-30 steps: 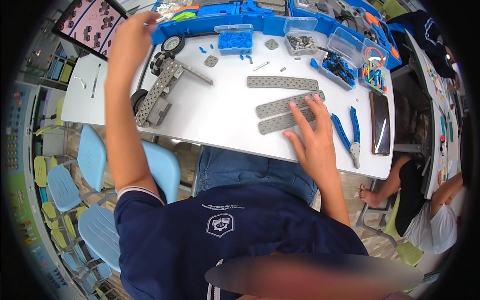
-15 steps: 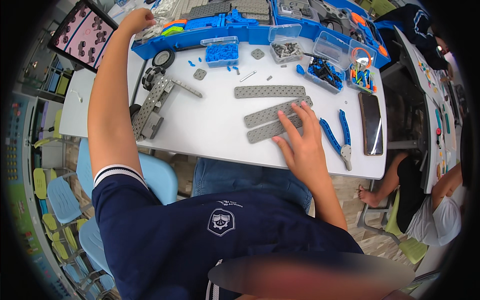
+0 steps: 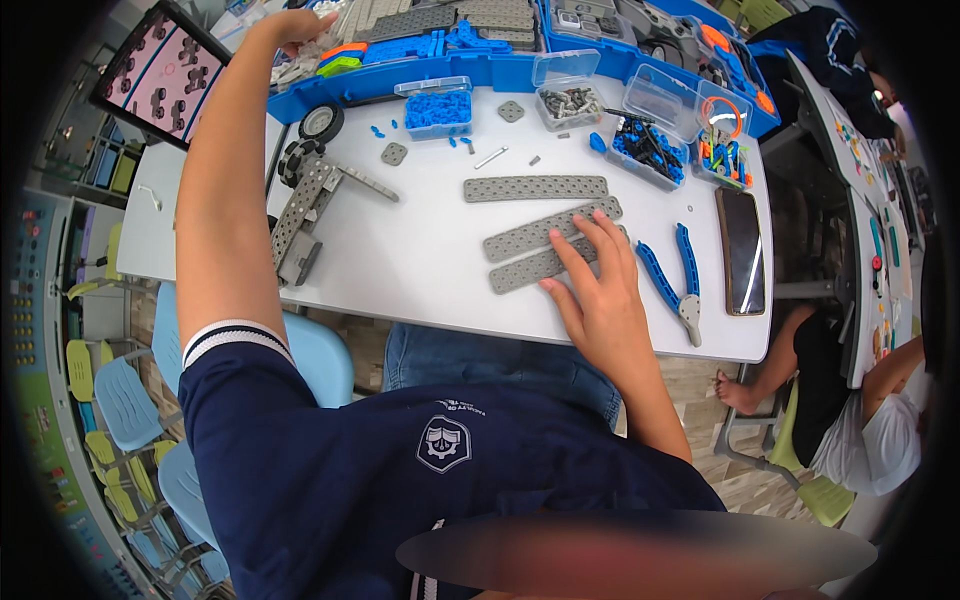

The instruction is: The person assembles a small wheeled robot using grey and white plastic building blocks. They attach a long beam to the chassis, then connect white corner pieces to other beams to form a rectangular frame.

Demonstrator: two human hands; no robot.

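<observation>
left hand [image 3: 296, 24] reaching into blue tray [image 3: 480, 70] at table's far edge, grip unclear | right hand [image 3: 600, 290] flat, fingers spread, pinning grey beams [image 3: 545, 245] near front edge, likely steadying them

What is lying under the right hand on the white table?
The right hand rests on two grey perforated beams; their left parts show on the white table. Their right ends are covered by the fingers.

Navy shirt [image 3: 330, 470]; white-striped sleeve cuff [image 3: 232, 336]
</observation>
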